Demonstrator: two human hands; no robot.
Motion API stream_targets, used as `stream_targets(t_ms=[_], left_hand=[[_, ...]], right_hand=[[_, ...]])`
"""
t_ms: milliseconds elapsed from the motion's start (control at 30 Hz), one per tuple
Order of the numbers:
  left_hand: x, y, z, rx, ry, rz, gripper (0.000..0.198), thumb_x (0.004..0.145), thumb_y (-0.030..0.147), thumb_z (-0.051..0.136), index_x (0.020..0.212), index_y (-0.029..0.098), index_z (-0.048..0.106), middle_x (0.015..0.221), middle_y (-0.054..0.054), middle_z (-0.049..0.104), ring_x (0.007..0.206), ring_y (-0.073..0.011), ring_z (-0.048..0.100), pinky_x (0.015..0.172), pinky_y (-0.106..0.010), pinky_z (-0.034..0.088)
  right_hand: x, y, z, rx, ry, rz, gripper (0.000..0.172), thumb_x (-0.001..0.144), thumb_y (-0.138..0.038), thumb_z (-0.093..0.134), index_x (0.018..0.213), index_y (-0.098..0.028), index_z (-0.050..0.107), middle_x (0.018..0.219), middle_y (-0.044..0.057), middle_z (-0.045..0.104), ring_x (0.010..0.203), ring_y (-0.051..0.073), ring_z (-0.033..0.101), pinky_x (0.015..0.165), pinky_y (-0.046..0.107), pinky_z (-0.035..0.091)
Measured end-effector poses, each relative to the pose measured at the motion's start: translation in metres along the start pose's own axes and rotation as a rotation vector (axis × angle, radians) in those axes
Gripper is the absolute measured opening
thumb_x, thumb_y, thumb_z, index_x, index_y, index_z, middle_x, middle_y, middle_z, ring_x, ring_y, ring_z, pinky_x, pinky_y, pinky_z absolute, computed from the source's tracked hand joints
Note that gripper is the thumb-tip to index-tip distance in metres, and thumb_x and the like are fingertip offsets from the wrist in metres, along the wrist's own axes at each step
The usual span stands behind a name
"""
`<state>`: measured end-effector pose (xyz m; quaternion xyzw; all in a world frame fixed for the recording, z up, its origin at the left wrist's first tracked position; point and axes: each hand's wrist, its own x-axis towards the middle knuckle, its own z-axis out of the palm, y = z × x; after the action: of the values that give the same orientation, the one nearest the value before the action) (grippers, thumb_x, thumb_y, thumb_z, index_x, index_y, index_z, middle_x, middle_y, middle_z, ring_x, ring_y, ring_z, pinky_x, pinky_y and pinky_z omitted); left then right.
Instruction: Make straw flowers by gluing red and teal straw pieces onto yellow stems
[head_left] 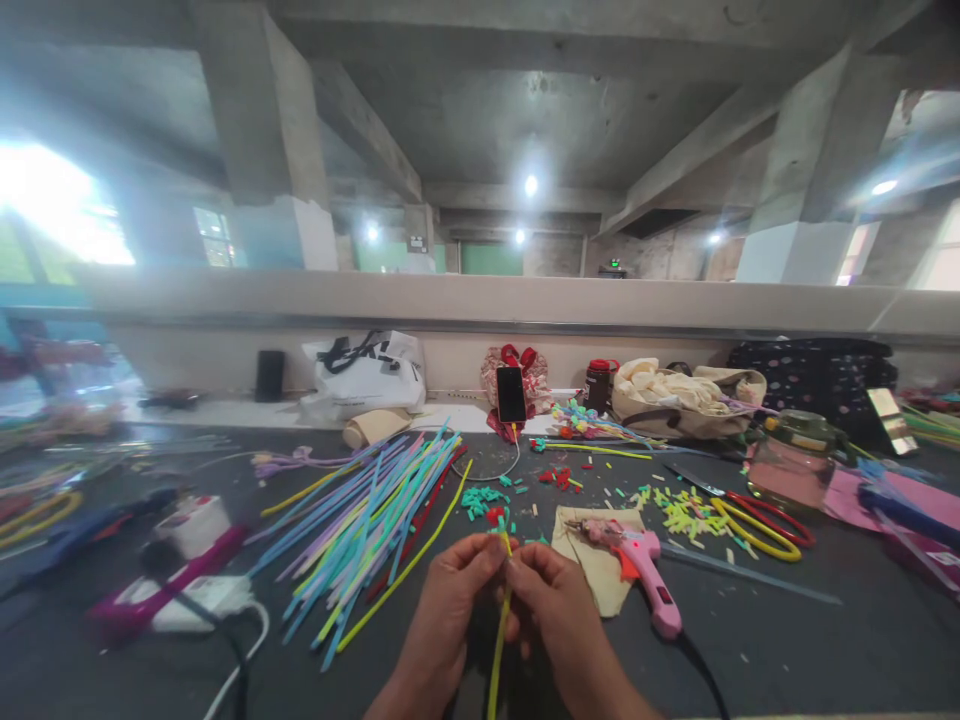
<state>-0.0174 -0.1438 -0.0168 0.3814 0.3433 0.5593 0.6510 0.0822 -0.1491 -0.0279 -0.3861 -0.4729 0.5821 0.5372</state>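
Both of my hands meet low in the middle of the head view, over the dark table. My left hand [454,600] pinches the upper part of a yellow-green pipe cleaner [498,640]. From the other side, my right hand [559,610] has its fingers closed on the same stem, which hangs down between the palms. Small red and teal pieces show at the stem's top, just above my fingertips; how they are joined is too small to tell. Right of my hands, a pink glue gun [637,560] lies on a beige cloth [596,590].
Left lies a spread of coloured pipe cleaners [375,530]. Cut teal bits [480,500], red bits [561,478] and yellow bits [686,515] are scattered ahead, near scissors [765,525]. A power strip [127,610] with cords sits left. A phone [512,395] and jug [795,465] stand behind.
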Motion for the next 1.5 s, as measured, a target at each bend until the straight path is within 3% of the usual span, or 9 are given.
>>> stream_targets(t_ms=[167,400,533,667,900,1067,1267,1500], left_hand=[[-0.006,0.001,0.002,-0.017,0.013,0.004,0.024,0.063,0.037,0.065,0.069,0.014,0.061,0.046,0.003,0.054,0.033,-0.0082,0.046,0.035,-0.019,0.034],[-0.008,0.004,0.005,0.027,0.074,0.011,0.020,0.063,0.033,0.065,0.062,0.014,0.058,0.050,0.003,0.054,0.040,-0.0048,0.041,0.041,-0.015,0.030],[-0.009,0.002,0.006,0.086,0.095,0.092,0.018,0.061,0.031,0.066,0.060,0.015,0.057,0.050,0.004,0.052,0.043,-0.0058,0.041,0.044,-0.016,0.032],[-0.008,0.000,0.003,0.194,0.093,0.231,0.014,0.062,0.028,0.066,0.063,0.016,0.059,0.054,0.005,0.053,0.050,-0.0076,0.044,0.050,-0.017,0.035],[-0.007,-0.004,-0.003,0.327,0.026,0.356,0.011,0.067,0.027,0.062,0.072,0.018,0.062,0.060,0.004,0.055,0.056,-0.0094,0.045,0.053,-0.017,0.036],[-0.007,-0.006,-0.004,0.386,0.015,0.369,0.010,0.068,0.027,0.059,0.072,0.017,0.061,0.061,0.003,0.055,0.054,-0.0095,0.044,0.052,-0.018,0.036],[-0.010,-0.002,0.001,0.385,0.051,0.300,0.012,0.067,0.028,0.060,0.064,0.017,0.058,0.055,0.003,0.054,0.053,-0.0108,0.047,0.053,-0.019,0.037],[-0.008,-0.003,0.003,0.446,0.024,0.313,0.013,0.069,0.028,0.058,0.063,0.017,0.057,0.054,0.003,0.052,0.054,-0.0109,0.047,0.054,-0.019,0.038]], right_hand=[[-0.003,0.000,-0.005,-0.122,-0.026,-0.010,0.034,0.066,-0.048,0.058,0.061,-0.015,0.053,0.039,-0.006,0.049,0.028,0.006,0.042,0.028,0.015,0.027],[-0.005,-0.026,-0.021,-0.394,0.166,-0.263,0.019,0.067,-0.035,0.061,0.071,-0.016,0.061,0.059,-0.002,0.057,0.048,0.010,0.048,0.044,0.019,0.037],[-0.004,-0.036,-0.012,-0.470,0.150,-0.314,0.018,0.066,-0.030,0.062,0.079,-0.017,0.060,0.070,0.000,0.060,0.060,0.013,0.052,0.054,0.021,0.041],[-0.005,-0.034,-0.006,-0.489,0.143,-0.356,0.012,0.065,-0.025,0.062,0.074,-0.017,0.060,0.066,-0.001,0.058,0.057,0.011,0.051,0.051,0.019,0.039],[-0.005,-0.030,-0.009,-0.527,0.116,-0.429,0.006,0.066,-0.020,0.059,0.071,-0.016,0.061,0.065,-0.002,0.054,0.058,0.011,0.050,0.052,0.019,0.038],[-0.005,-0.033,-0.009,-0.544,0.108,-0.432,0.007,0.066,-0.018,0.058,0.071,-0.017,0.062,0.067,-0.001,0.056,0.061,0.012,0.051,0.054,0.020,0.039],[-0.009,-0.032,-0.015,-0.417,0.082,-0.332,0.025,0.066,-0.021,0.062,0.091,-0.019,0.062,0.076,0.000,0.058,0.056,0.010,0.050,0.050,0.020,0.039],[-0.001,-0.030,-0.026,-0.460,0.071,-0.466,0.021,0.066,-0.023,0.061,0.086,-0.022,0.069,0.069,0.000,0.057,0.062,0.013,0.052,0.052,0.021,0.039]])
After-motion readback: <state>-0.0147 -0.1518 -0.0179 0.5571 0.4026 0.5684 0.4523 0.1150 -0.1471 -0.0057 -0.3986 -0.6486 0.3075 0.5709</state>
